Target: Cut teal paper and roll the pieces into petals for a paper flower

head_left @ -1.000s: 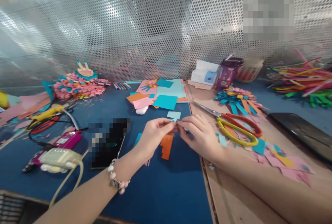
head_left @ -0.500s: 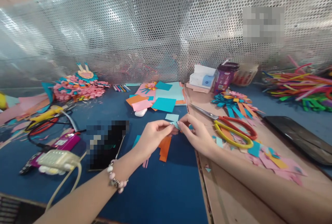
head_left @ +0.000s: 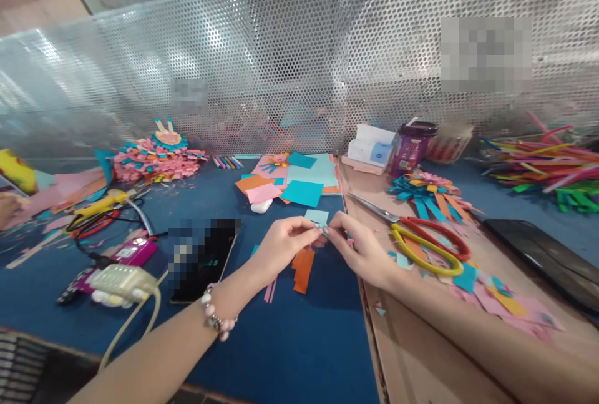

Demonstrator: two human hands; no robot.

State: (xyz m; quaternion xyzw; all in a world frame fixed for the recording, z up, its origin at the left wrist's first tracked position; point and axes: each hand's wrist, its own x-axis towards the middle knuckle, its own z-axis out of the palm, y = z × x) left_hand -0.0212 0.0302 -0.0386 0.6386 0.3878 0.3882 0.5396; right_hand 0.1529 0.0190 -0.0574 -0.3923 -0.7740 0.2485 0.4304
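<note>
My left hand (head_left: 291,243) and my right hand (head_left: 358,245) meet over the blue table, each pinching a small piece of light blue paper (head_left: 322,226) between thumb and fingers. The piece looks narrow and is mostly covered by my fingertips. Just beyond my fingers lies a light blue paper rectangle (head_left: 317,216). Orange paper strips (head_left: 304,271) rest below my hands, with thin pink strips (head_left: 270,290) to their left. Scissors (head_left: 425,245) with red and yellow handles lie to the right of my right hand.
Coloured paper sheets (head_left: 302,193) are stacked beyond my hands. A phone (head_left: 208,260), a yellow glue gun (head_left: 100,204) and cables lie left. Right are paper scraps (head_left: 503,304), a dark phone (head_left: 538,254) and a purple cup (head_left: 414,148). A perforated metal panel (head_left: 281,60) stands behind.
The light blue piece between my fingers now shows less of its surface and looks narrower. The whole view has shifted slightly, and another person's hand appears at the left edge.
</note>
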